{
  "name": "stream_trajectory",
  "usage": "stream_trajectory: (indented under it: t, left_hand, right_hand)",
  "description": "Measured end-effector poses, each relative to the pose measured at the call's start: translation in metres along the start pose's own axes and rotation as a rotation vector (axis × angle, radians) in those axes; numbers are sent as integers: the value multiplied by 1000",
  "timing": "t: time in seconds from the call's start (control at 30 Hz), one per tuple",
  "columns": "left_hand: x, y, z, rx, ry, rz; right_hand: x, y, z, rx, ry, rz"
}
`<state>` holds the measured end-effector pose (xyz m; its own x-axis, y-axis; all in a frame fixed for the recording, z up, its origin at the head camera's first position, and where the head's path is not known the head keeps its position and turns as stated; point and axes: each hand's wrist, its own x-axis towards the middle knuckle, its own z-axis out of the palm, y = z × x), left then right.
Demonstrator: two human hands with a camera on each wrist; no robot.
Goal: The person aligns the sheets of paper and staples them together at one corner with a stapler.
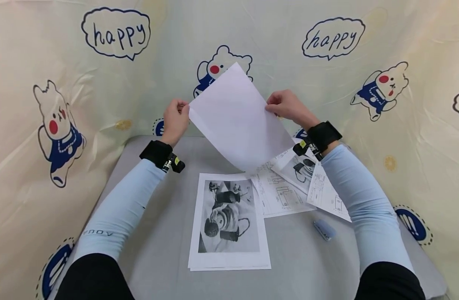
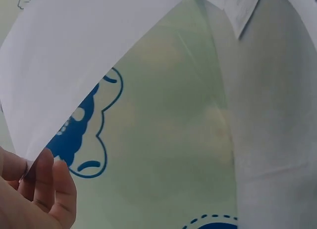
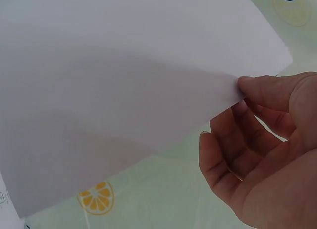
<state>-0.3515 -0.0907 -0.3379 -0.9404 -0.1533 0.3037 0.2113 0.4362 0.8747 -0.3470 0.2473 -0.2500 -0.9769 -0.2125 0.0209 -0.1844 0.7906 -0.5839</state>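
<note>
A blank white sheet of paper [image 1: 238, 118] is held up above the table, turned so one corner points up. My left hand [image 1: 177, 121] pinches its left corner; in the left wrist view the thumb and fingers [image 2: 43, 177] grip that corner. My right hand [image 1: 289, 109] pinches the upper right edge, and the right wrist view shows the thumb [image 3: 265, 90] on the sheet's face with fingers behind. Below lies a small stack of sheets topped by a printed still-life picture [image 1: 229, 221]. The raised sheet's lower corner overlaps the papers behind it in the head view.
Right of the stack, sheets with line drawings [image 1: 285, 200] and another still-life print [image 1: 298, 166] lie fanned and overlapping. A blue-grey stapler [image 1: 324, 230] rests on the grey table [image 1: 154, 250] near them. A patterned curtain [image 1: 270, 25] hangs behind.
</note>
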Motion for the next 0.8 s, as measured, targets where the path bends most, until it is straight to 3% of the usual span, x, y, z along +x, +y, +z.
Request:
stream_trajectory:
  t: [0.33,0.47,0.67,0.8]
  left_hand:
    - [7,13,-22,-32,-15,25]
    - [8,12,-33,4,-31,42]
    - [8,2,-46,72,-160,23]
    - [2,-12,-53,119,-267,18]
  right_hand:
    - [-18,-12,-2,94,-32,-8]
    - [-30,-16,6,187,-97,-25]
    - [-50,-8,33,427,-269,34]
    - [-63,5,61,578,-357,92]
